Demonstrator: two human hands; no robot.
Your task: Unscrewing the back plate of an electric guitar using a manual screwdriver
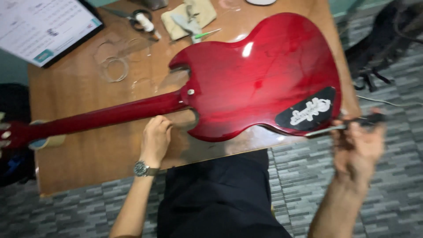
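Lying near the red guitar [260,79]: scissors [132,15], coiled strings [115,68], cloth [187,17].

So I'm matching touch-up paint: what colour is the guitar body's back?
Glossy deep red guitar body, with a black cover plate; seen in the head view.

guitar [260,83]: face down on table [88,150]
scissors [141,17]: behind guitar
coiled strings [115,68]: left of body
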